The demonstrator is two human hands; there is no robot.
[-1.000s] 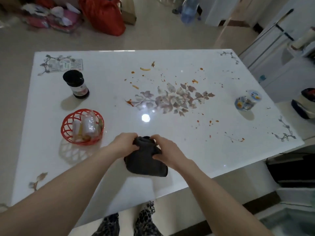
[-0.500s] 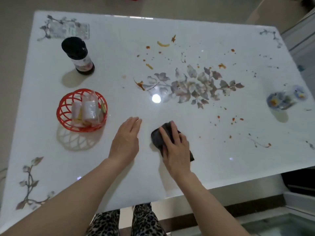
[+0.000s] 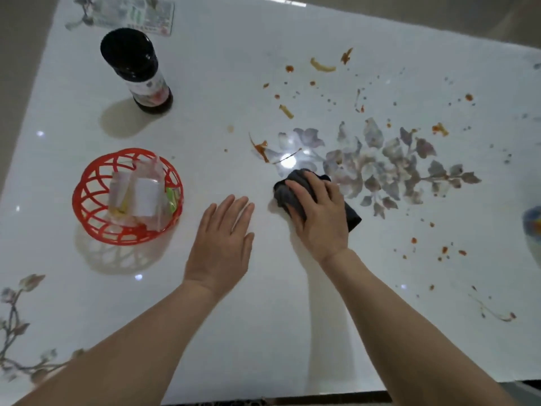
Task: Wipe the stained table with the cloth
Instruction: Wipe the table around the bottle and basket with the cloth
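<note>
Head view: the cloth [image 3: 282,193], a dark grey fabric wad, lies on the table [image 3: 263,332] at the left edge of the flower print [image 3: 380,165]. The right hand [image 3: 322,221] covers it. The fingers [image 3: 304,187] curve over the top and the thumb bears on the near side, gripping the wad against the surface. Fabric protrudes beyond the fingertips and at the hand's right side. The left hand [image 3: 222,244] lies flat left of the print, fingers straight, apart from the cloth. The tabletop is white and glossy. Orange stains [image 3: 260,148] are scattered round the print. A red lattice basket [image 3: 85,206] holding plastic packets [image 3: 140,194] and a dark capped bottle [image 3: 137,71] stand well left of the print. Open surface lies between the print and the straight near edge.
</note>
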